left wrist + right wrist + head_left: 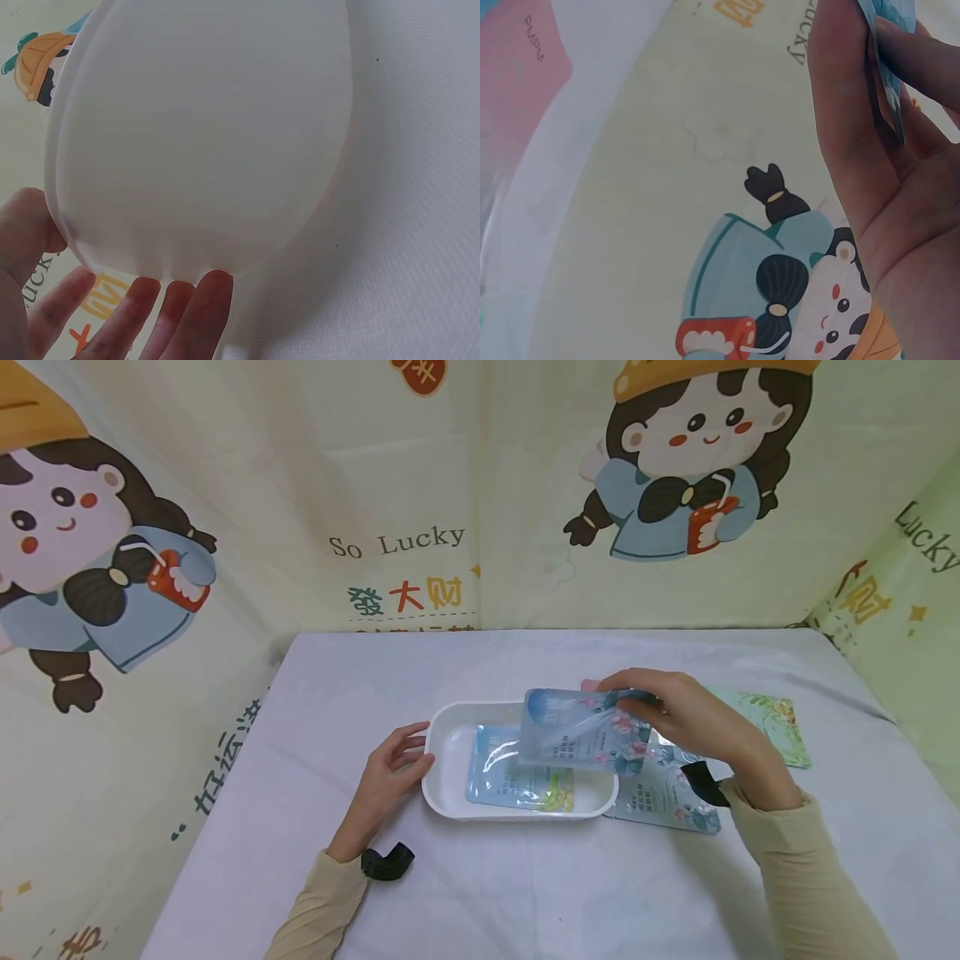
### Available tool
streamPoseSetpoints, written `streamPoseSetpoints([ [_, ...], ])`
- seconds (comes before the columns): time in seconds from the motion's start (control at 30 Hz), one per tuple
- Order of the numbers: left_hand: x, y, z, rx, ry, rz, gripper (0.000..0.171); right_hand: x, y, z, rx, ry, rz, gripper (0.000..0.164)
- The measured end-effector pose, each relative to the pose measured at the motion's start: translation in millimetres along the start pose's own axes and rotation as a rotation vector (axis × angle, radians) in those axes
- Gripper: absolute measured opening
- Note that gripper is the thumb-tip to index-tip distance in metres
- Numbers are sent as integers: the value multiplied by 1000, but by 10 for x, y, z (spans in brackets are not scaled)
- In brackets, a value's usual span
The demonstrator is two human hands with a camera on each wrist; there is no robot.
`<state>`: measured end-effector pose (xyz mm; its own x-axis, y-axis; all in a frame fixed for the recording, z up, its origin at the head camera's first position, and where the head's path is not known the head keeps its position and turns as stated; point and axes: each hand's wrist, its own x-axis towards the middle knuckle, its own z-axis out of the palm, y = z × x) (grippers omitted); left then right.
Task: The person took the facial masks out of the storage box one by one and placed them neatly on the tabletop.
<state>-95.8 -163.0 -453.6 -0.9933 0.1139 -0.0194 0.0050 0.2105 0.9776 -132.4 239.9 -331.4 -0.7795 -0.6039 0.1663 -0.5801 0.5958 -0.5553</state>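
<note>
A white tray (448, 777) stands on the table with a light-blue packet (504, 768) lying flat inside it. My left hand (390, 781) rests at the tray's left end, and its fingertips (217, 289) touch the outer wall in the left wrist view. Over the tray's right part, my right hand (678, 710) pinches a blue floral sachet (573, 731) by its upper right corner, between thumb and fingers. The sachet hangs tilted and overlaps the packet in the tray. In the right wrist view only the sachet's edge (891, 82) shows between the fingers.
Right of the tray lies another blue floral sachet (667, 793), partly under my right arm in the head view. Behind that arm lies a green packet (776, 722). A pink packet (525, 75) shows in the right wrist view. A printed curtain (525, 568) borders the table's back.
</note>
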Motion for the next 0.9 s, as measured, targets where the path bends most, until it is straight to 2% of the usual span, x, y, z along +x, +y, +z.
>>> streamPoseSetpoints([
  [0.4,14,-29,-7,2,-3,2,49,-114,55,-76,-76,29,54,36],
  [0.9,17,-28,-15,-7,-11,4,49,-287,176,-193,-152,64,85,37],
])
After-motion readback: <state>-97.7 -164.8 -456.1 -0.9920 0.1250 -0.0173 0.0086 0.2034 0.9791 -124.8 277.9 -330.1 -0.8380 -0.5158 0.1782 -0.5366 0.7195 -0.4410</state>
